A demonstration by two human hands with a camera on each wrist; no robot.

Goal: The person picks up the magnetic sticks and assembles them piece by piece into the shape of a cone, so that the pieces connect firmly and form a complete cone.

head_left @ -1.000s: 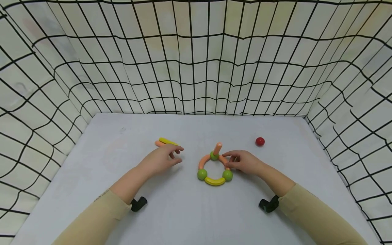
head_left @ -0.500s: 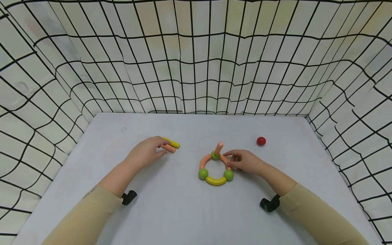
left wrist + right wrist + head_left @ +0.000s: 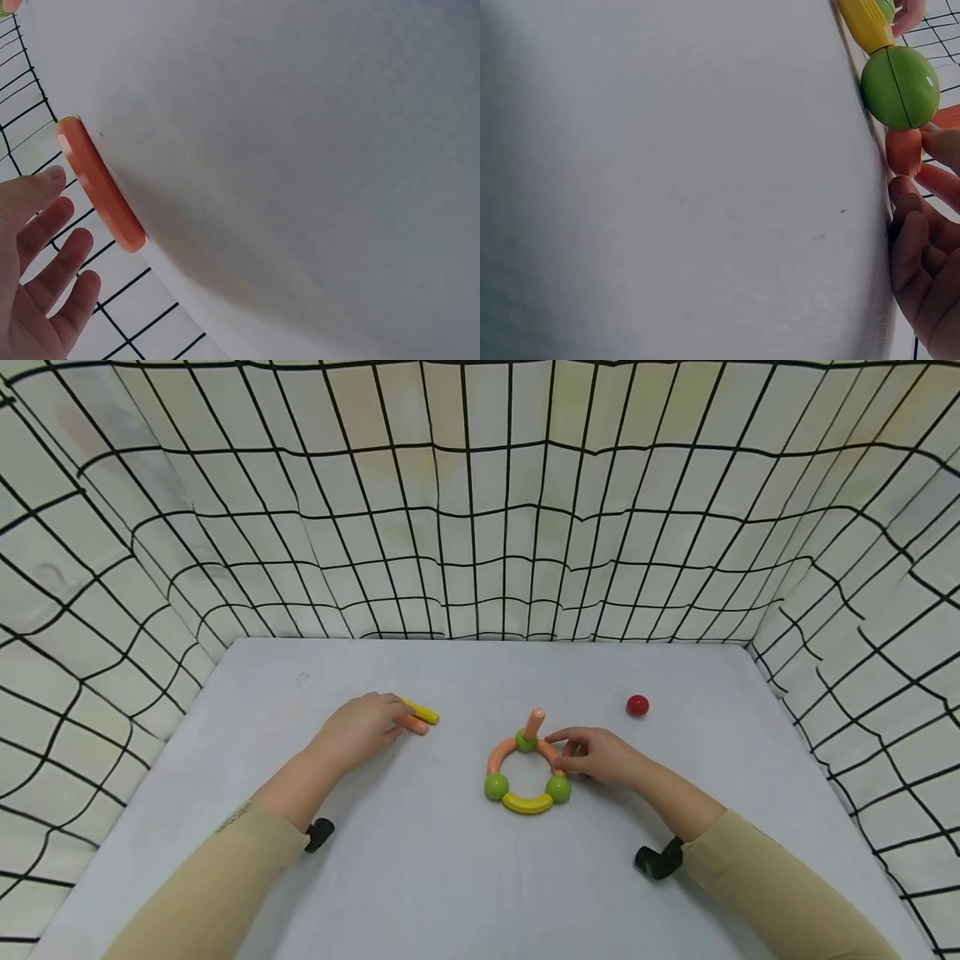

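My left hand point(image 3: 360, 731) is at a straight orange rod point(image 3: 412, 724) lying beside a yellow rod point(image 3: 422, 712). In the left wrist view its spread fingers point(image 3: 66, 262) are beside the orange rod, with a gap showing between. A ring of curved rods and green balls lies on the table in front of me. My right hand point(image 3: 603, 758) pinches the ring's right orange curved rod point(image 3: 550, 753) between thumb and finger. A yellow curved rod point(image 3: 527, 803) joins two green balls point(image 3: 496, 787) at the near side. From the far green ball point(image 3: 527, 740) another orange rod point(image 3: 534, 724) stands up.
A red ball point(image 3: 637, 706) lies on the white table point(image 3: 480, 893), to the right beyond my right hand. Black netting point(image 3: 510, 535) over pale walls surrounds the table's back and sides. A black wrist device point(image 3: 660, 862) sits under each sleeve cuff.
My left hand has drawn back to the left and come to the orange and yellow rods, baring their right ends. The right hand and the ring have stayed in place.
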